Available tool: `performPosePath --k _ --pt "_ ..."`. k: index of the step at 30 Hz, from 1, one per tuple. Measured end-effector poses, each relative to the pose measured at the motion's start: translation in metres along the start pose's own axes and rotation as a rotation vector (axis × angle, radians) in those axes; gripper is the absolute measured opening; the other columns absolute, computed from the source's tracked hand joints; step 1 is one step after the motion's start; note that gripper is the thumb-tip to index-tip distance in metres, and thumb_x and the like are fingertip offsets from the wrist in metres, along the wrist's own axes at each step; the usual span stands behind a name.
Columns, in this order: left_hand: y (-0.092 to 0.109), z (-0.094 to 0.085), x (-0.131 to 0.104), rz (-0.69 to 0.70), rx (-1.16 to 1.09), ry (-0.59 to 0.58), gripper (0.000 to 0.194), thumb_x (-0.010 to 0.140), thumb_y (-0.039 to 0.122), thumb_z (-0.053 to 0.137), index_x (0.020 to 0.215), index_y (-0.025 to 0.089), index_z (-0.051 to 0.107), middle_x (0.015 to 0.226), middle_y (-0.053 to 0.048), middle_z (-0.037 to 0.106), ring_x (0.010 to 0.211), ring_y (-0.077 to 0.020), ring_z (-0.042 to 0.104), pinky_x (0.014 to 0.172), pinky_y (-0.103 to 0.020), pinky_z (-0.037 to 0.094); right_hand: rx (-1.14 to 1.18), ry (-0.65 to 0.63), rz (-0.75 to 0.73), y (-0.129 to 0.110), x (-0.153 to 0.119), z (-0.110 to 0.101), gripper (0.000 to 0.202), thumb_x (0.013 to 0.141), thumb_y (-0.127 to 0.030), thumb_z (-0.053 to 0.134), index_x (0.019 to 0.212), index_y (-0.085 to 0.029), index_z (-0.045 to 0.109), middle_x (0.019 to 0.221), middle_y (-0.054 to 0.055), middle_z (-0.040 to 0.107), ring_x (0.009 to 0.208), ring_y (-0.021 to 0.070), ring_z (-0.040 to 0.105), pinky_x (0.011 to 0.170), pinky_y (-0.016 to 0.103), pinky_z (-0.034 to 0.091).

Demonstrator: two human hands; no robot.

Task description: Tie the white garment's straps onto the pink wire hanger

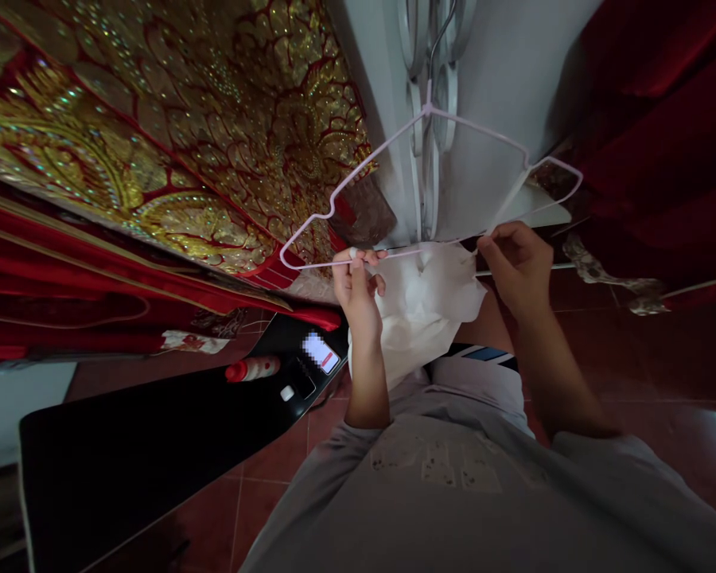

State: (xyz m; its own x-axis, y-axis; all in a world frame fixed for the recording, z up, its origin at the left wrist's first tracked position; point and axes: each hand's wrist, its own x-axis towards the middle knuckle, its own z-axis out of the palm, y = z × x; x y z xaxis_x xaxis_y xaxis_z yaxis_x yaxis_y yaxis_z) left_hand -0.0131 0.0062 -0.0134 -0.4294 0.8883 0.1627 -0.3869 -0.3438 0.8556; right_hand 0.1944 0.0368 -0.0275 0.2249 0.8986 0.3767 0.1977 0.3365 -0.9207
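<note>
A pale pink clothes hanger [382, 149] hangs by its metal hook in front of me. My left hand [361, 298] is closed round the left part of its bottom bar, with some fingers curled loosely. Below the bar, a white garment [421, 290] drapes down towards my lap; its exact kind I cannot make out. From the hanger's right notch a thin white strap [510, 197] runs down towards my right hand [516, 267]. The thumb and forefinger of that hand pinch together at the strap's lower end, beside the garment's upper right edge.
Red and gold sequined clothing [215, 119] fills the left side. Dark red fabric [674, 119] hangs at right. White rings [418, 119] hang behind the hanger. On a black bench [137, 446] lie a red bottle [254, 368], a lit phone [322, 352] and a small white case [287, 393].
</note>
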Motion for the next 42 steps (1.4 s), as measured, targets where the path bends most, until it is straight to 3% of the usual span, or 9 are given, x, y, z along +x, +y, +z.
performPosePath --k 9,14,18,23,28,32,34,39,42 --pt "-0.004 -0.006 0.005 0.019 -0.051 -0.017 0.028 0.088 0.045 0.077 0.095 0.023 0.061 0.081 0.0 0.062 0.087 -0.0143 0.072 0.039 -0.013 0.032 0.11 -0.089 0.071 -0.013 -0.008 -0.002 0.015 0.087 -0.035 0.075 0.096 -0.024 0.071 0.071 -0.004 0.065 0.063 0.0092 0.063 0.059 0.024 0.05" --pt "-0.001 -0.009 0.008 -0.028 -0.045 -0.041 0.028 0.087 0.044 0.077 0.093 0.022 0.06 0.077 0.0 0.061 0.082 -0.0136 0.072 0.038 -0.013 0.033 0.255 0.083 -0.202 -0.036 0.017 -0.007 0.013 0.086 -0.03 0.076 0.098 -0.025 0.079 0.072 -0.001 0.073 0.065 0.0125 0.068 0.064 0.028 0.057" --pt "0.003 -0.008 0.007 -0.049 -0.02 -0.038 0.03 0.085 0.044 0.078 0.092 0.022 0.059 0.076 0.001 0.061 0.078 -0.0124 0.071 0.037 -0.013 0.034 0.251 0.219 -0.4 -0.037 0.049 -0.012 0.019 0.088 -0.031 0.076 0.106 -0.029 0.08 0.095 0.001 0.081 0.079 0.0188 0.077 0.076 0.039 0.066" --pt "0.006 -0.007 0.004 -0.04 -0.002 -0.03 0.033 0.084 0.048 0.078 0.092 0.022 0.059 0.075 0.001 0.06 0.079 -0.0131 0.072 0.037 -0.012 0.033 0.191 0.427 -0.543 -0.006 0.078 -0.043 0.032 0.08 -0.026 0.084 0.111 -0.034 0.079 0.106 -0.005 0.08 0.1 0.0182 0.078 0.081 0.024 0.066" --pt "0.003 -0.005 0.006 -0.041 -0.035 -0.029 0.035 0.082 0.048 0.081 0.091 0.022 0.06 0.074 0.001 0.06 0.078 -0.0131 0.072 0.037 -0.013 0.034 0.219 0.7 -0.621 0.018 0.082 -0.061 0.016 0.083 -0.037 0.077 0.097 -0.031 0.081 0.088 -0.006 0.081 0.075 0.0068 0.077 0.063 0.01 0.058" --pt "-0.002 -0.003 0.005 -0.029 -0.028 -0.014 0.036 0.083 0.05 0.079 0.092 0.022 0.059 0.075 0.001 0.06 0.078 -0.0132 0.072 0.038 -0.013 0.033 0.209 0.809 -0.642 -0.003 0.067 -0.042 0.024 0.083 -0.048 0.076 0.089 -0.026 0.081 0.074 -0.004 0.077 0.05 0.0059 0.068 0.042 0.012 0.048" --pt "-0.003 -0.002 0.004 -0.032 -0.017 -0.01 0.034 0.085 0.05 0.077 0.093 0.023 0.059 0.076 0.001 0.061 0.08 -0.0132 0.072 0.038 -0.013 0.033 0.199 0.707 -0.62 -0.018 0.054 -0.029 0.019 0.085 -0.044 0.078 0.091 -0.027 0.081 0.075 -0.004 0.077 0.05 0.0086 0.068 0.041 0.017 0.049" --pt "-0.004 0.001 0.001 -0.062 -0.039 -0.009 0.032 0.084 0.047 0.079 0.091 0.022 0.06 0.075 0.001 0.061 0.08 -0.0134 0.072 0.039 -0.014 0.032 -0.135 -0.118 -0.47 -0.03 0.02 -0.008 0.028 0.084 -0.029 0.079 0.112 -0.03 0.079 0.104 0.001 0.081 0.093 0.0207 0.078 0.081 0.037 0.064" --pt "-0.004 0.0 0.0 -0.046 -0.042 -0.007 0.029 0.085 0.045 0.078 0.091 0.022 0.062 0.077 0.0 0.063 0.082 -0.0136 0.073 0.04 -0.014 0.033 -0.29 -0.367 -0.477 -0.023 0.012 -0.002 0.039 0.084 -0.036 0.077 0.123 -0.031 0.073 0.111 0.002 0.079 0.097 0.0232 0.075 0.085 0.042 0.062"
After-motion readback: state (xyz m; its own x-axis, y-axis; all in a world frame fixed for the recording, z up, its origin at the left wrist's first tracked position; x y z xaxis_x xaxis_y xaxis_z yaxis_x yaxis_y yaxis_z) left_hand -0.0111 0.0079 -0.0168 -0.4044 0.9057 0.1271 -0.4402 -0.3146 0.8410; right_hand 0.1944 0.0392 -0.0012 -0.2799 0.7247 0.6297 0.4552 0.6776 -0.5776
